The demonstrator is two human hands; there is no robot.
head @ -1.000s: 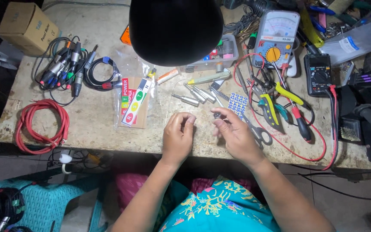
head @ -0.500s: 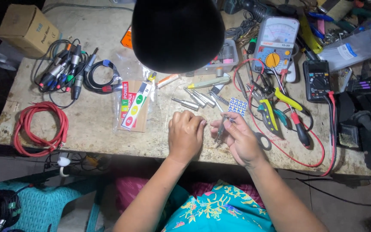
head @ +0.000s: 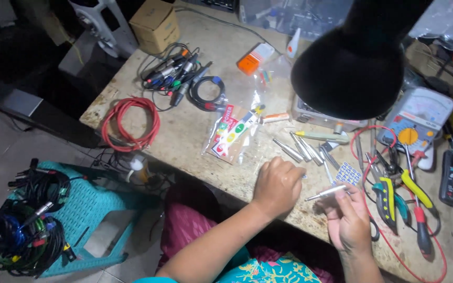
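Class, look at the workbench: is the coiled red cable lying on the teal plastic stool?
No, the coiled red cable lies on the stone-coloured worktop, while the teal plastic stool stands below it on the floor.

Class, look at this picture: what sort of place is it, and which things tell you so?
Probably a small electronics repair bench. A meter with a dial, pliers and coiled cables crowd the table, and the right hand holds a slim metal plug.

One head-worn camera looks steeply down from above the seated person, tilted so the bench runs diagonally from upper left to lower right. It sits near enough to fill the frame with benchtop; a black lamp blocks the upper right, and floor with a stool shows lower left.
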